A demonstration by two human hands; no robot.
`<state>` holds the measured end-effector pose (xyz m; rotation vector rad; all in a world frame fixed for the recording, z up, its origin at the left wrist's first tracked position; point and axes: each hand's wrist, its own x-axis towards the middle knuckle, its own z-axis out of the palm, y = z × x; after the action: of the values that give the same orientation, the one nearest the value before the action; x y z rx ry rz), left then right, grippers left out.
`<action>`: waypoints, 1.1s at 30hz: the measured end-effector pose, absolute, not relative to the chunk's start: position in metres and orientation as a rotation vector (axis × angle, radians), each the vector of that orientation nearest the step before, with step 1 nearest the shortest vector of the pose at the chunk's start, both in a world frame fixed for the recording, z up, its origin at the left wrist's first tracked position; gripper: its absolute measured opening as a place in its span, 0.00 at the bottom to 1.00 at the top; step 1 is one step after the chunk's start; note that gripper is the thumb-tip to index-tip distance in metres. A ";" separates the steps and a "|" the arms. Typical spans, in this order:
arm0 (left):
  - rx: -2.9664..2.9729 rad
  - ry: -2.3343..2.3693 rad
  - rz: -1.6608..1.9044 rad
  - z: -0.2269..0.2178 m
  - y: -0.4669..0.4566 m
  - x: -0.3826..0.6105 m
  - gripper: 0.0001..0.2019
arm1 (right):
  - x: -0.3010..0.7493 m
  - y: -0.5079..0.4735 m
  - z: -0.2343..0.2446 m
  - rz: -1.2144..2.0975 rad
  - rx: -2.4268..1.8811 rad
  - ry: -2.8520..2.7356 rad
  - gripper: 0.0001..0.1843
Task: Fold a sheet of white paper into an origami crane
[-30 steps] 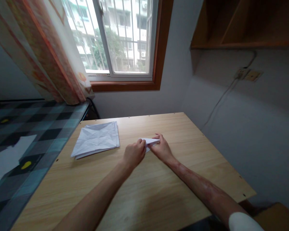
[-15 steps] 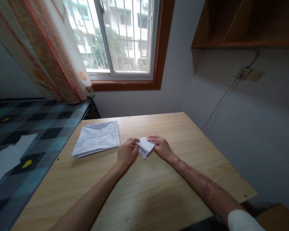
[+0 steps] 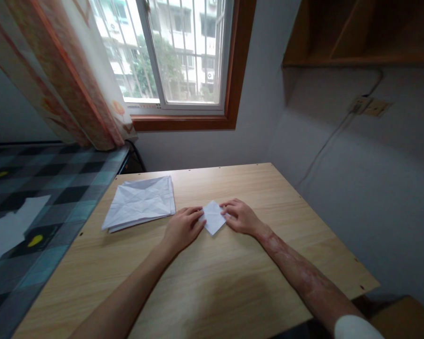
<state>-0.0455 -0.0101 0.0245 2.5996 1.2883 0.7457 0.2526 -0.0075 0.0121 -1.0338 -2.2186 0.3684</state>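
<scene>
A small folded piece of white paper [image 3: 213, 218] lies as a flat diamond on the wooden table, one corner pointing toward me. My left hand [image 3: 184, 227] grips its left corner, thumb below and fingers above. At the right corner, my right hand [image 3: 242, 216] has its bent fingertips closed on the paper. The fingers cover both side corners. Further left on the table is a stack of creased white paper sheets [image 3: 140, 202], apart from both hands.
The light wooden table [image 3: 212, 282] stands below a window [image 3: 187, 56]. To the left, a bed with a checked cover [image 3: 74, 174] carries loose white paper [image 3: 17, 226]. A shelf [image 3: 360, 61] and a socket with a cord [image 3: 371, 106] are on the right wall.
The folded paper's raised, partly open layers now lie flat as an even diamond. Both hands have shifted their grip on its side corners, and the left hand has come down flatter.
</scene>
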 end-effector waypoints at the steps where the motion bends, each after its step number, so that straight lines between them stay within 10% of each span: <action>1: 2.628 1.318 0.745 0.024 -0.011 -0.045 0.15 | 0.251 -0.008 0.013 0.357 -1.047 -2.212 0.06; 25: 2.689 1.095 0.687 0.025 -0.013 -0.041 0.14 | 0.246 -0.009 0.005 0.222 -1.231 -2.140 0.05; 33: 2.728 1.084 0.641 0.027 -0.012 -0.042 0.17 | 0.247 -0.006 -0.001 0.286 -1.183 -2.208 0.30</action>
<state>-0.0424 -0.0123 0.0272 2.7278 1.0844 0.6405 0.2465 -0.0061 -0.0014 -1.1827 -2.2076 0.2857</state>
